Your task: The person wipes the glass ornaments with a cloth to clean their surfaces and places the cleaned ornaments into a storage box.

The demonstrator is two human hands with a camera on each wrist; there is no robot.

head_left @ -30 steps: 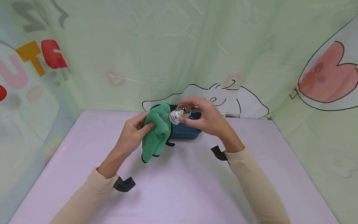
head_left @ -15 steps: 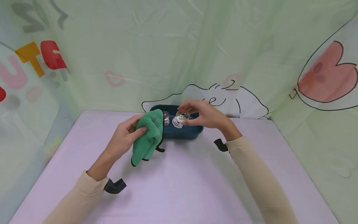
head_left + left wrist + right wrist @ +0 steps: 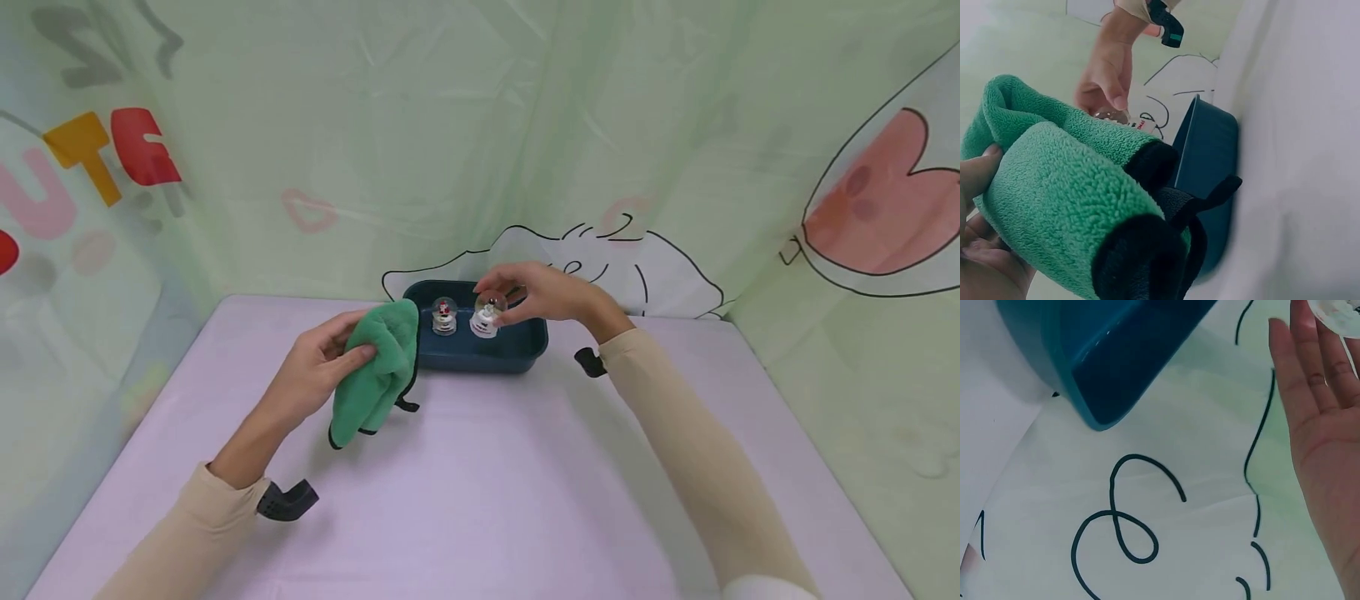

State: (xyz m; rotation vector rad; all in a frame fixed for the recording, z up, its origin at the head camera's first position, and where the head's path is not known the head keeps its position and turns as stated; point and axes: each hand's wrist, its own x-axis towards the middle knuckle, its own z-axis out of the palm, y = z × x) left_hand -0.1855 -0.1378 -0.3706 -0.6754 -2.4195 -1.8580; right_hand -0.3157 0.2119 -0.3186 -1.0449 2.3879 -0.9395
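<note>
A small snow globe with a white base is pinched between the thumb and fingers of my right hand. In the head view it overlaps the right half of a dark blue tray; the left wrist view shows it above the tray's rim. A second snow globe, with a red figure inside, stands upright in the tray's left half. My left hand grips a folded green cloth with black edging, left of the tray. In the right wrist view, only the edge of the held globe shows.
The tray stands at the back of a table with a pale lilac cover. Behind it hangs a pale green printed curtain, which also closes off both sides. Black camera mounts stick out from both wrists.
My left hand has drawn the cloth left and slightly down, away from the held globe, uncovering the tray and the second globe. The held globe has gone slightly down, staying in my right hand.
</note>
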